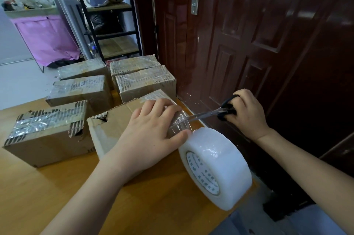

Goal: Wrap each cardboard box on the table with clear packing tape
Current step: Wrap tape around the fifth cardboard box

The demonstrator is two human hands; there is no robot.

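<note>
Wooden surface [57, 187] beside a dark door carries five taped boxes [84, 89] behind the sixth box [115, 129], where the left hand [151, 129] presses flat while the right hand [247, 114] grips scissors [206, 114] cutting tape from the roll [216, 166], suggesting wrapping nearly finished.
</note>
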